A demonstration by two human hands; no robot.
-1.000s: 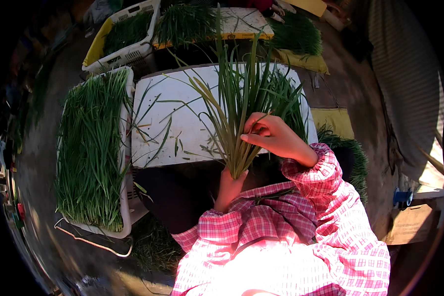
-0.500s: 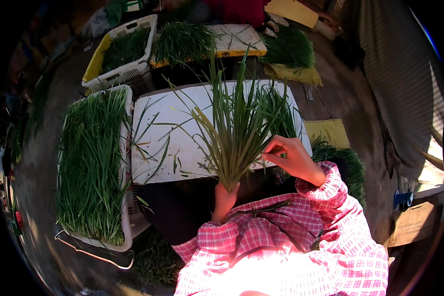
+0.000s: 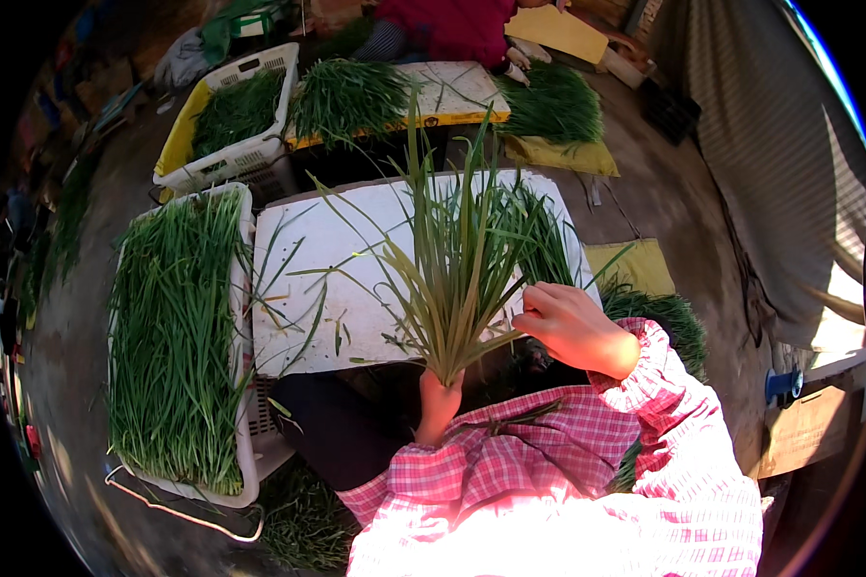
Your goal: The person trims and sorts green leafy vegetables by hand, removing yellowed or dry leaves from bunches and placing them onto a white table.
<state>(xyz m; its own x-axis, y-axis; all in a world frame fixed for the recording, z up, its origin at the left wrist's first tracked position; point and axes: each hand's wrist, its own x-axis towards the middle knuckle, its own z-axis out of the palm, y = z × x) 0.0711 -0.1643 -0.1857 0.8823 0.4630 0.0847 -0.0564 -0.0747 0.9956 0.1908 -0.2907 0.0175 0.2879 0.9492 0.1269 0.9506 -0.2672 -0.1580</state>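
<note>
Upright in my left hand [image 3: 440, 402] is a bunch of green chives [image 3: 457, 279], gripped near its base with the leaves fanned out above. To its right, my right hand [image 3: 575, 327] is closed in a pinch on a chive leaf [image 3: 498, 341] that slants out from the bunch's side. Behind the bunch stands a low white board [image 3: 342, 216] with loose leaves scattered on it. More cut chives [image 3: 534, 236] lie on its right part, partly hidden by the bunch. My fingertips around the leaf are small and hard to see in detail.
On the left is a white crate [image 3: 250, 423] packed with chives. Farther back stand a yellow-lined crate [image 3: 197, 173] and another white board [image 3: 462, 82] with chives. A person in dark red [image 3: 443, 29] sits behind it. Chives [image 3: 678, 327] lie by my right side.
My right hand has gone from loosely curled fingers beside the bunch to a pinch on a side leaf, which now sticks out. The view has shifted slightly.
</note>
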